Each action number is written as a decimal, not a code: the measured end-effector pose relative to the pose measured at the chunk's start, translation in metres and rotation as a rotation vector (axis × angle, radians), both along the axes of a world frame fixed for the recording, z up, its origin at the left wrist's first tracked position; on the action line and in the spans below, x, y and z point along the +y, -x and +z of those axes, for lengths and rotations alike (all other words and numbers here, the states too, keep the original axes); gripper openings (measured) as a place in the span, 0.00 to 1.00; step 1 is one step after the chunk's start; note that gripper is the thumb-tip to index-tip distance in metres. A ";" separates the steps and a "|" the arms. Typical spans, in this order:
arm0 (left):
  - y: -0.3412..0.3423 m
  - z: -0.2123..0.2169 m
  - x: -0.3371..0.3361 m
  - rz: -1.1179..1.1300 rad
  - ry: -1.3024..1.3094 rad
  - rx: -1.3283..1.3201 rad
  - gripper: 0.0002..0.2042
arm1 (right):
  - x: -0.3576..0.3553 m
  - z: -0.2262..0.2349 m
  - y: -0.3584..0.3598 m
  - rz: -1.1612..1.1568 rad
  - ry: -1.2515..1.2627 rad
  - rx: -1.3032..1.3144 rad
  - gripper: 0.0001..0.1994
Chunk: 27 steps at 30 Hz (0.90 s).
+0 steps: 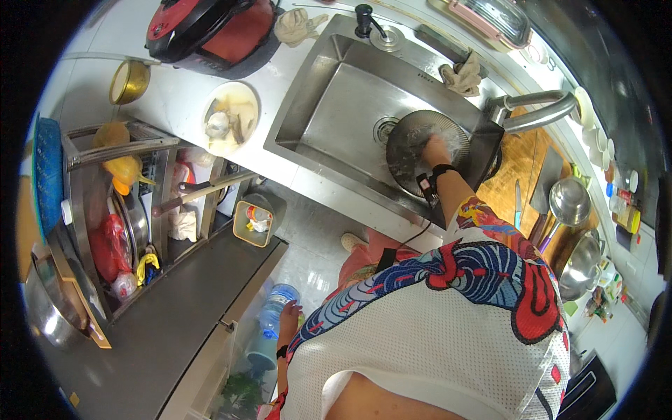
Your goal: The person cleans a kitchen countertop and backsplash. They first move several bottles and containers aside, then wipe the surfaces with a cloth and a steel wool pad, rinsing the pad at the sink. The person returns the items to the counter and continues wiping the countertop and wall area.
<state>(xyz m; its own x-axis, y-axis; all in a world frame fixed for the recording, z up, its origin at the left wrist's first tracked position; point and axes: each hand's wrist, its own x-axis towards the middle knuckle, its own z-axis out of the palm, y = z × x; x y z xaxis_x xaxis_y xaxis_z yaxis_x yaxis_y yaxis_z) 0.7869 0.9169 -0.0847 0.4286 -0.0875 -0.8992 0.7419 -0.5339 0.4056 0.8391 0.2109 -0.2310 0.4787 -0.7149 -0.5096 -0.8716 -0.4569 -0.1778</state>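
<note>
Pan (pixel 404 157) is in the sink (pixel 329 105), right side, looks unfinished (pale streaks on it); right hand (pixel 435 151) on it, left hand (pixel 288 322) hangs near; can't tell either grip.

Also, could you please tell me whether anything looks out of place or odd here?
Nothing looks plainly spilled or broken. One slightly untidy thing is the crumpled cloth at the back edge of the sink, near the faucet: it lies bunched up rather than folded. The right hand at the dark round vessel looks ordinary.
</note>
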 end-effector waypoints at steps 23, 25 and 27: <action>-0.061 -0.091 0.066 -0.513 0.014 -0.266 0.17 | 0.016 0.313 0.003 0.111 -1.140 -1.157 0.32; -0.063 -0.090 0.081 -0.337 0.051 -0.281 0.17 | 0.017 0.287 0.013 -0.096 -1.133 -1.210 0.30; -0.056 -0.084 0.101 -0.309 0.035 -0.302 0.15 | 0.025 0.236 0.021 -0.080 -0.474 -0.592 0.24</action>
<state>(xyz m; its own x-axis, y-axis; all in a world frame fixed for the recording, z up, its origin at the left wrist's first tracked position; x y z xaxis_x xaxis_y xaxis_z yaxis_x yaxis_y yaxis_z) 0.8428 1.0179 -0.1690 0.6212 -0.2812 -0.7315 0.3946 -0.6942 0.6020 0.8180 0.2363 0.0049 0.7234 -0.5276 -0.4453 -0.5970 -0.1541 -0.7873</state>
